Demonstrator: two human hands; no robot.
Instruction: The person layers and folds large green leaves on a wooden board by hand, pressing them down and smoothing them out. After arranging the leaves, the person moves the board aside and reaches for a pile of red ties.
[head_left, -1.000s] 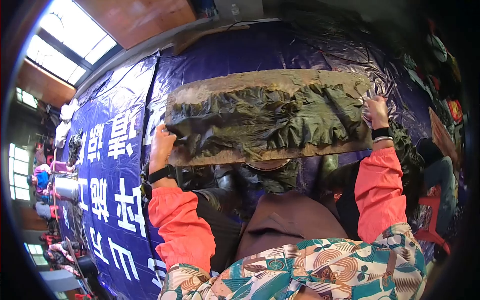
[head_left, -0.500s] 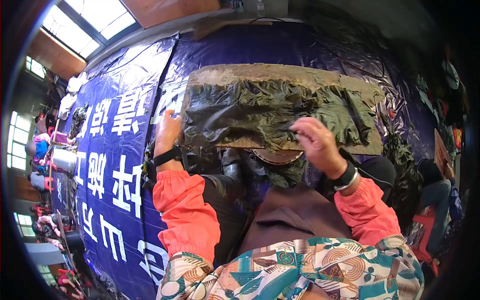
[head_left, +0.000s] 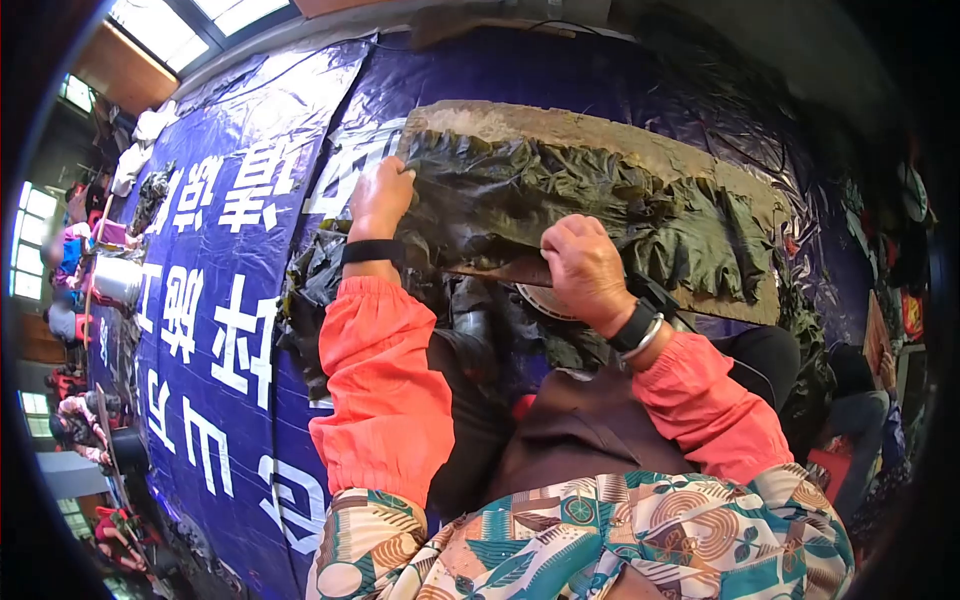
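A wooden board (head_left: 560, 122) lies across my knees, with wrinkled, wet-looking dark green kelp (head_left: 510, 185) spread along it. At the board's left end, my left hand (head_left: 382, 200) is closed, its fingertips pinching the kelp's left edge. My right hand (head_left: 588, 268) is curled at the kelp's near edge, around the middle of the board. Its fingertips are pressed together on the kelp, partly hidden by the back of the hand. Below the board shows part of a round pale rim (head_left: 548, 302).
Blue plastic sheeting (head_left: 330, 235) with large white characters covers the floor. Heaps of dark kelp (head_left: 315, 280) lie left of the board and at its right end. Farther left are a white bucket (head_left: 118, 280) and several people. A person's leg (head_left: 862, 415) is at right.
My left hand has moved up and right and closed on the kelp's edge. My right hand has shifted left and down to the near edge. The board appears more tilted in view.
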